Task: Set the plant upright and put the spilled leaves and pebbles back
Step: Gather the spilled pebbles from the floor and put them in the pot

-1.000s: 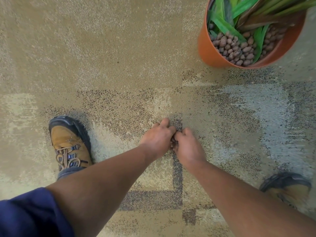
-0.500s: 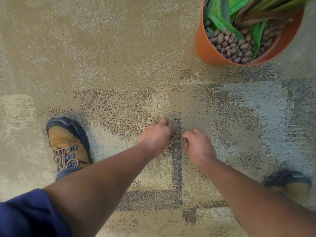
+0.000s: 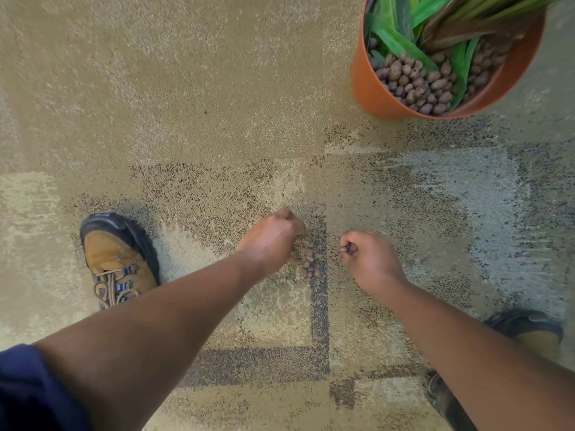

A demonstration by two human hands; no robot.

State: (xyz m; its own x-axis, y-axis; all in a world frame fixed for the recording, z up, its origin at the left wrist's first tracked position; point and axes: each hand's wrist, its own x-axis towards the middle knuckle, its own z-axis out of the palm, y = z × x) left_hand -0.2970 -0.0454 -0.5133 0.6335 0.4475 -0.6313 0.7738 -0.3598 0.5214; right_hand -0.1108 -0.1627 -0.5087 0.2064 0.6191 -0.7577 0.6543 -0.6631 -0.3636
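Observation:
An orange pot [image 3: 370,88] stands upright at the top right, filled with brown pebbles [image 3: 417,85] and green leaves [image 3: 395,42]. A small heap of spilled pebbles [image 3: 309,259] lies on the carpet between my hands. My left hand [image 3: 270,241] rests on the carpet against the heap's left side, fingers curled down; what it holds is hidden. My right hand [image 3: 370,259] is to the right of the heap, closed around a few pebbles that show between its fingers.
Patterned beige and grey carpet [image 3: 186,88] covers the floor. My left boot [image 3: 115,259] is planted left of my hands. The right boot [image 3: 529,331] shows at the lower right, partly hidden by my forearm.
My hands were pressed together over the heap. The right hand has drawn away to the right with pebbles in it, baring the heap; the left hand stayed at the heap.

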